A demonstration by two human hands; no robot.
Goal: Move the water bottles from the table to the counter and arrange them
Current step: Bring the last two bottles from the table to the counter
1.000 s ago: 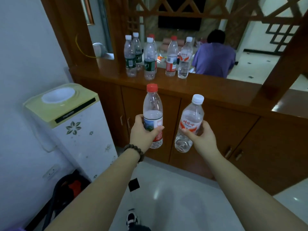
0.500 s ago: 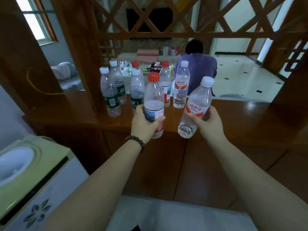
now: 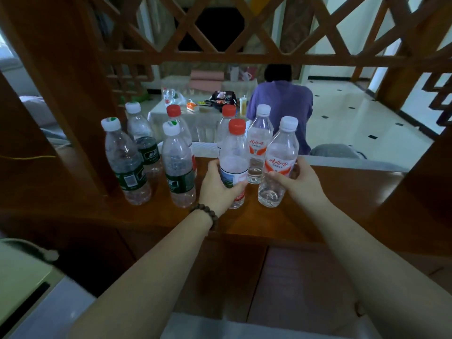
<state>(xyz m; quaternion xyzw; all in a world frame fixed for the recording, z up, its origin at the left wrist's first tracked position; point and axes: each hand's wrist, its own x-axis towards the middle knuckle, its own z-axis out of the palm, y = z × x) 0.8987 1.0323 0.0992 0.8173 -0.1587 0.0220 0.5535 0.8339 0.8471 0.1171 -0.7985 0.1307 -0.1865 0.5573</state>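
Note:
My left hand [image 3: 217, 189] grips a red-capped water bottle [image 3: 234, 155] around its label, upright, its base at the wooden counter [image 3: 342, 192]. My right hand [image 3: 302, 178] holds a white-capped bottle with a red label [image 3: 278, 162], tilted slightly left, its base low over the counter. Several other bottles stand on the counter: three with green labels [image 3: 127, 167] at the left, two red-capped ones [image 3: 174, 113] behind, and a white-capped red-label one [image 3: 259, 140] just behind the held pair.
A wooden lattice screen [image 3: 220, 33] rises above the counter, with a thick post [image 3: 80, 94] at the left. Beyond the opening a person in a purple shirt [image 3: 281, 111] sits by a low table [image 3: 195, 113]. A water dispenser top [image 3: 22, 277] is at lower left.
I have stepped closer to the counter. Both hands carried their bottles forward and down, from in front of the cabinet to the counter top beside the standing bottles.

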